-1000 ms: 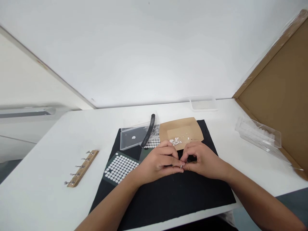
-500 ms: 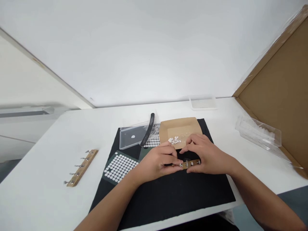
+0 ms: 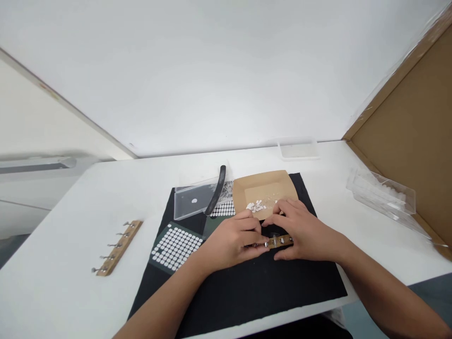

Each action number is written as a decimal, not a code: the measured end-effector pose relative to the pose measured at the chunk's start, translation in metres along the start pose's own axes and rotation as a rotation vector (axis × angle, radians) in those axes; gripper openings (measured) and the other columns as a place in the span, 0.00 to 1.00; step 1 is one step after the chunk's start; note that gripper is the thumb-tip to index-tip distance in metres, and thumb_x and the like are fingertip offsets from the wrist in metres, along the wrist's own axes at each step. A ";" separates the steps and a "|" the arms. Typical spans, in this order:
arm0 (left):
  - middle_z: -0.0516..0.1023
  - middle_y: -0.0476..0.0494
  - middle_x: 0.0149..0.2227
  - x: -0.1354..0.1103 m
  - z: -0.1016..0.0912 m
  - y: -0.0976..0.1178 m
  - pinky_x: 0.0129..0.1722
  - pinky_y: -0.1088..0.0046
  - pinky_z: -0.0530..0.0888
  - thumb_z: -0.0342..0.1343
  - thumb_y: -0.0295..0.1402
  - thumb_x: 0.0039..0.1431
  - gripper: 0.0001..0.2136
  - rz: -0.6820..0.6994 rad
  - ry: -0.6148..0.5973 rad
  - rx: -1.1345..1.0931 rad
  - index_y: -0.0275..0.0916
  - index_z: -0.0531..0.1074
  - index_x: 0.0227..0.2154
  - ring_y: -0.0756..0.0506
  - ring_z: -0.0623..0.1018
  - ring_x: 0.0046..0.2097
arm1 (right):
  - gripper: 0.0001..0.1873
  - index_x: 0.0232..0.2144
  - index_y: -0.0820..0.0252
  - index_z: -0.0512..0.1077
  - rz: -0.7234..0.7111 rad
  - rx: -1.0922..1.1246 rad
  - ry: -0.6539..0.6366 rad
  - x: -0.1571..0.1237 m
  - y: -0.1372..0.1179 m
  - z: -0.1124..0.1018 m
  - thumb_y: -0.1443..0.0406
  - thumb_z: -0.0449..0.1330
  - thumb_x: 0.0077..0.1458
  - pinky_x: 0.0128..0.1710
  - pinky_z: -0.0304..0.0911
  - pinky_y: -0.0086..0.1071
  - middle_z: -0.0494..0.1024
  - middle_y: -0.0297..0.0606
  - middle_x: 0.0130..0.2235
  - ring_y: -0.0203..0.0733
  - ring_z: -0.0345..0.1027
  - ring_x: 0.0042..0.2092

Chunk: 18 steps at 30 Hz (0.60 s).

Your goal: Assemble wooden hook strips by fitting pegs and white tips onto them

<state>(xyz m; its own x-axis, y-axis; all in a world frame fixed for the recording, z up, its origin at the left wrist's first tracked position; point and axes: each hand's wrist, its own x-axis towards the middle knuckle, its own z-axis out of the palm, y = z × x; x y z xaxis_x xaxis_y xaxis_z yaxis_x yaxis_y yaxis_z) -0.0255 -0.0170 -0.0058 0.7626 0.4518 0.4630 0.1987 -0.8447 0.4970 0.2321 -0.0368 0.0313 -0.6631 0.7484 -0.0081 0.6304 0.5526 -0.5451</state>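
Observation:
A small wooden strip with metal fittings [image 3: 278,242] lies level low over the black mat [image 3: 261,287]. My left hand [image 3: 235,238] is closed on its left end, thumb and fingertips pinched beside a shiny metal fitting. Curved round the other end is my right hand [image 3: 303,230]; its thumb and forefinger stand apart on either side, and the strip's end runs into the hand. A small clear piece stands up from the strip's middle. Just behind the hands, a brown paper tray [image 3: 240,192] holds white round dots and scraps. My left fingers hide part of the strip.
A similar hook strip [image 3: 119,248] lies on the white table at left. Sheets of white round stickers [image 3: 176,247] lie on the mat. A clear box [image 3: 187,207], a black curved handle [image 3: 216,190], a white tray [image 3: 299,150] and clear containers [image 3: 384,193] stand around.
My right thumb has shifted slightly down, away from the strip's near edge. The left hand stays pinched at the strip's left end. The view has shifted slightly.

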 end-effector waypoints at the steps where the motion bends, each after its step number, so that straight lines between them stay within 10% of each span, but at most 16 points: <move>1: 0.80 0.45 0.33 0.000 0.000 0.001 0.37 0.68 0.74 0.65 0.32 0.69 0.04 -0.013 0.006 0.004 0.39 0.83 0.41 0.46 0.76 0.37 | 0.35 0.55 0.52 0.73 -0.003 -0.010 -0.003 0.000 0.000 0.001 0.58 0.81 0.48 0.58 0.62 0.48 0.69 0.40 0.51 0.52 0.65 0.53; 18: 0.81 0.45 0.38 0.001 0.001 0.010 0.40 0.69 0.75 0.62 0.31 0.71 0.04 -0.159 -0.043 -0.110 0.41 0.83 0.41 0.46 0.77 0.40 | 0.32 0.50 0.54 0.73 -0.019 -0.088 -0.033 0.001 -0.001 0.008 0.57 0.81 0.47 0.56 0.62 0.47 0.69 0.41 0.51 0.53 0.64 0.52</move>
<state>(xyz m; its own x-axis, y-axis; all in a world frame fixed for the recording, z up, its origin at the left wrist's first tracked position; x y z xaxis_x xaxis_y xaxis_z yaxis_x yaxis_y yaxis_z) -0.0219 -0.0249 -0.0014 0.7528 0.5626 0.3417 0.2519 -0.7259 0.6401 0.2276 -0.0396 0.0249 -0.6873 0.7259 -0.0267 0.6496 0.5978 -0.4698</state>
